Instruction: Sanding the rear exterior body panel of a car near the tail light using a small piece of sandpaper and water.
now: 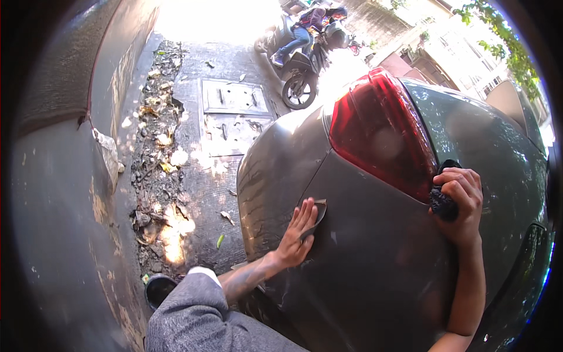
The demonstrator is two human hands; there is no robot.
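Note:
A dark grey car body [375, 264] fills the lower right, with a red tail light [372, 135] near its upper middle. My left hand [296, 237] lies against the panel below and left of the light, its fingers pressed together on a thin grey sheet [317, 217], which looks like abrasive paper. At the right edge of the tail light, my right hand [460, 205] grips a crumpled black cloth [441, 199] against the car.
A wall [64, 223] runs along the left beside a strip of rubble and dry leaves [161, 123]. Square metal covers [231, 97] lie in the pavement. Beyond the car, a person [311, 23] sits on a scooter [299, 82]. My bent knee [187, 305] is low left.

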